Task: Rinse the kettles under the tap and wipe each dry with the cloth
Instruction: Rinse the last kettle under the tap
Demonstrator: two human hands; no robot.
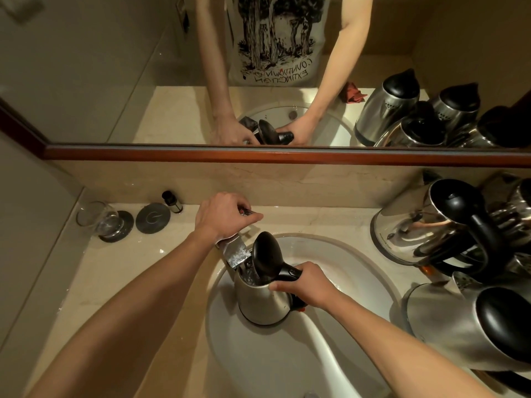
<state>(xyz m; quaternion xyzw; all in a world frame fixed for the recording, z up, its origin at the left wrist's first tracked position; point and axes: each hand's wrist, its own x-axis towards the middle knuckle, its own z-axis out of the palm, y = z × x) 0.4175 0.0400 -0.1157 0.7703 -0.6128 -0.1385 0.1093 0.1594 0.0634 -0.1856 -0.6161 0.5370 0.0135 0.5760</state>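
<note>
Head view: right hand [303, 282] grips the open kettle [263, 300] in the sink [359, 262]; left hand [222, 215] curls on the tap [234, 251] lever. Overfilling may wet its base.

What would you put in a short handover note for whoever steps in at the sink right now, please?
Left hand: grip on the chrome tap lever behind the basin.
Right hand: grip on the black handle of the steel kettle with the open black lid, held upright in the white sink with its mouth under the spout; water shows inside.
Other steel kettles with black lids wait on the counter to the right.
The red cloth shows only in the mirror.
Done: rinsing of this kettle under way.
Left: empty it, wipe it, then do the others.
</note>
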